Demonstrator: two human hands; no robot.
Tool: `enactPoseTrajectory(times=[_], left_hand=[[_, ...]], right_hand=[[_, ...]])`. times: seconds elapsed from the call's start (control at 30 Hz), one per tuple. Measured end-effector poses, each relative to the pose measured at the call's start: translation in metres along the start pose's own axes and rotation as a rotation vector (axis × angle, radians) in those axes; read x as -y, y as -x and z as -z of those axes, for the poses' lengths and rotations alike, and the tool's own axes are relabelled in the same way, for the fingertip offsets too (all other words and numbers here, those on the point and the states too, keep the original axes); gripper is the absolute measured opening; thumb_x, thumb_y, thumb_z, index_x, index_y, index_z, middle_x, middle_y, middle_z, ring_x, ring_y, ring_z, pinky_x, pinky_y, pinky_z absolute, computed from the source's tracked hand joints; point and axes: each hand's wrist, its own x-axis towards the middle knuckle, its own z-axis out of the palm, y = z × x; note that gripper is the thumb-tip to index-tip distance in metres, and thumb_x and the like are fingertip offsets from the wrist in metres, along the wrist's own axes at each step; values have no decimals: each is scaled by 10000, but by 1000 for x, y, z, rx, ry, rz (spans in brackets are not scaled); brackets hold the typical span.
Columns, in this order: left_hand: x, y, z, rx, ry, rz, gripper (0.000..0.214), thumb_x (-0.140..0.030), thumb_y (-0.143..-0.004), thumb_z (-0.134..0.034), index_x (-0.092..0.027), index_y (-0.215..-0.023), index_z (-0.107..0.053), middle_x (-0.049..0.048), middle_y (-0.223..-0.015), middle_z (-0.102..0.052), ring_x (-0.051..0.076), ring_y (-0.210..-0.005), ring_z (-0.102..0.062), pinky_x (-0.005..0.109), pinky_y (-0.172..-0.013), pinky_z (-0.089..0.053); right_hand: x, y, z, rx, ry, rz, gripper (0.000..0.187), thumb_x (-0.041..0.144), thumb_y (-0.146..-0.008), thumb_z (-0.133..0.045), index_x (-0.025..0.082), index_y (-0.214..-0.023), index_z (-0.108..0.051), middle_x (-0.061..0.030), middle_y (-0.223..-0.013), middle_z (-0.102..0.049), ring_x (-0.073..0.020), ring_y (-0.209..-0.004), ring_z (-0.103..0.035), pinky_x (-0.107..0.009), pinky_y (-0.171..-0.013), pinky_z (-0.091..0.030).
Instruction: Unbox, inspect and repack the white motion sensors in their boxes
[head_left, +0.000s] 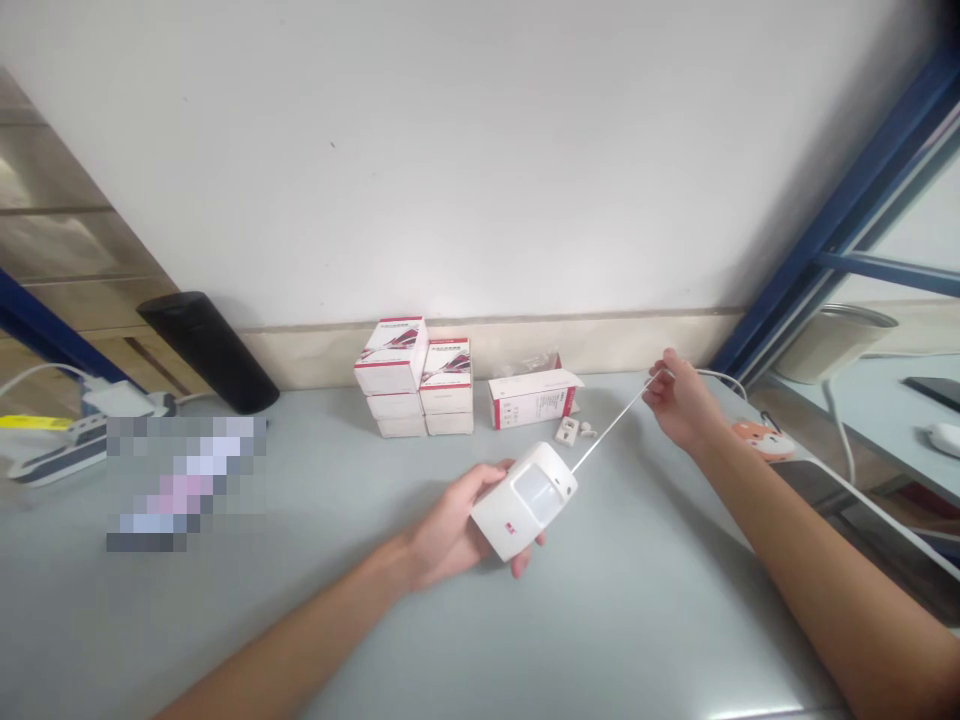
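Note:
My left hand [442,530] is shut around a white plastic motion sensor [523,500], whose round-cornered lens faces up. A thin white wire [611,423] runs taut from the sensor's top end to my right hand [675,402]. Those fingers pinch the wire's far end above the grey table [637,560]. A small white bracket [568,430] lies on the table near the wire, and a white product box [534,398] lies on its side behind it. Two stacks of white and red boxes [412,378] stand to the left of that box.
A black cylinder [208,350] lies along the wall at the back left. A power strip [60,450] with cables sits at the left, beside a pixelated patch [186,483]. An orange animal-shaped pad [761,438] lies past the table's right edge, near a blue metal frame [840,210].

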Motion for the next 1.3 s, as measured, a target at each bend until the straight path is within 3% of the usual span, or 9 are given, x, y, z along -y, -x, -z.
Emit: enactPoseTrajectory(times=[0.27,0.53,0.73,0.9,1.1,1.3], left_hand=[[3,-1,2,-10,0,-20,421,-395,-1063,-304,-165,-1200,-628,116,-922,-718,209,-644,-669,351,-678,-506],[4,0,-1,-98,49,-31,357,-407,-1036,-349,-170,-1134,-598,118,-926,-702,240,-711,-682,327,-575,-505],[8,-3,9,-67,82,-29,430,-456,-997,-388,-142,-1156,-635,135,-860,-723,245,-623,-661,347,-580,-479],[8,-2,11,-127,96,-14,487,-471,-967,-388,-98,-1043,-691,155,-809,-726,224,-530,-622,355,-621,-437],[7,-2,9,-158,153,-45,482,-457,-947,-387,-102,-1013,-707,140,-769,-714,217,-501,-600,350,-619,-415],[8,-3,13,-126,172,-25,512,-470,-943,-372,-95,-1001,-715,152,-771,-717,229,-496,-605,362,-627,-417]], right_hand=[[-13,21,-18,114,45,40,452,450,-858,-846,214,-709,-490,49,-729,-526,-65,-540,-401,-167,-459,-359],[-18,36,-27,178,42,46,512,490,-815,-861,220,-692,-443,51,-717,-480,-83,-562,-390,-193,-479,-361],[-20,51,-36,230,52,43,530,477,-779,-870,215,-666,-424,37,-738,-468,-96,-581,-366,-240,-497,-335],[-32,76,-48,308,125,8,449,491,-840,-815,225,-671,-495,29,-664,-442,-125,-577,-345,-277,-528,-294],[-40,95,-54,492,235,33,426,479,-952,-708,233,-695,-473,36,-633,-401,-149,-603,-360,-297,-583,-279],[-37,97,-53,513,305,76,416,488,-1002,-648,235,-723,-471,37,-655,-404,-153,-620,-358,-304,-608,-274]])
